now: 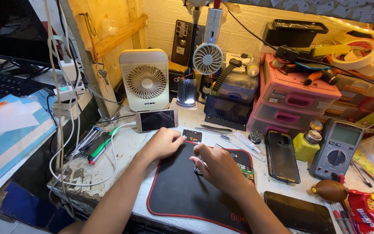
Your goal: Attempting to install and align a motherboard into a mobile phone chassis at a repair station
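Circuit board (pixel 246 170), two hands on mat (pixel 178 190)

1. Under both hands lay a matt black cloth mat (pixel 178 190) with a red stitched edge.
2. Just beyond the left hand (pixel 163 144), a glossy glass-faced phone (pixel 157 120) stood on its edge.
3. Right of the right hand (pixel 219 167) lay a shiny black plastic phone back (pixel 282 156).
4. The worn bench top (pixel 81 173) left of the hands looked rough and chipped.
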